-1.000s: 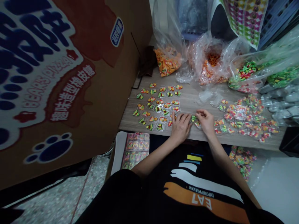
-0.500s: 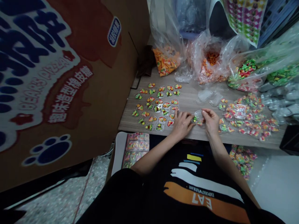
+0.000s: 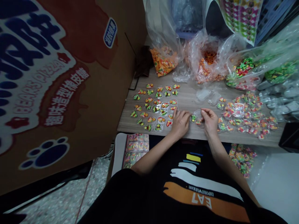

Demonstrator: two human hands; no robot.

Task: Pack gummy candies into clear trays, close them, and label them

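In the head view, my right hand [image 3: 211, 123] pinches the edge of a small clear plastic blister tray [image 3: 197, 114] between thumb and fingers. Green and orange-red gummy candies sit in or under that tray; I cannot tell which. Left of it, my left hand [image 3: 181, 124] rests palm down with its fingers stretched out. Its index finger reaches to a filled tray [image 3: 173, 104] in the laid-out group. Rows of gummy candies [image 3: 158, 109], several in clear trays, cover the table to the left. A loose heap of filled trays [image 3: 247, 113] lies to the right.
Along the back of the table [image 3: 187, 93] stand bags of orange candies [image 3: 164, 60], red-orange pieces [image 3: 209, 67] and green-red ones [image 3: 245, 68]. Empty clear trays [image 3: 202, 95] lie before them. A big printed carton [image 3: 98, 93] walls off the left side. Clear plastic packaging [image 3: 280, 96] piles up at right.
The view has shifted slightly. My left hand's fingers lie a little closer together, just left of the tray. My right hand keeps its pinch on the tray.
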